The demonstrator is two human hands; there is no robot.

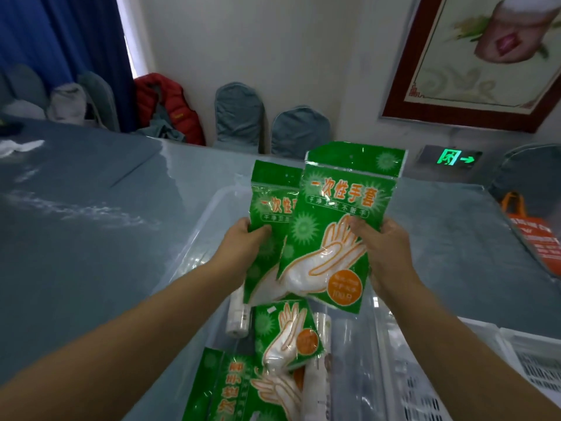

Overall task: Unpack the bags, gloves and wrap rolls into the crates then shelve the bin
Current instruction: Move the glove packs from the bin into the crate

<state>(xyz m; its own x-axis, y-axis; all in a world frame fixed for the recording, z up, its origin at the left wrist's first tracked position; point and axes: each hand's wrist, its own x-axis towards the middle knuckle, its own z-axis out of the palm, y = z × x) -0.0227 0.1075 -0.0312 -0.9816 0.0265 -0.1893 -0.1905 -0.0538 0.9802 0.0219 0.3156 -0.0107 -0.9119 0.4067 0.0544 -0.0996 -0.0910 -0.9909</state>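
Above the clear plastic bin (209,214), I hold up two green glove packs. My left hand (243,241) grips the rear pack (270,202) at its left edge. My right hand (379,241) grips the front pack (340,226) at its right edge, and this pack overlaps the rear one. More green glove packs (285,338) lie in the bin below, together with white rolls (238,314). A white slatted crate (534,360) stands at the lower right beside the bin.
The bin sits on a table covered in blue-grey cloth (91,238). An orange bag (534,238) lies at the table's right edge. Covered chairs (239,113) and a red jacket (170,104) line the far wall.
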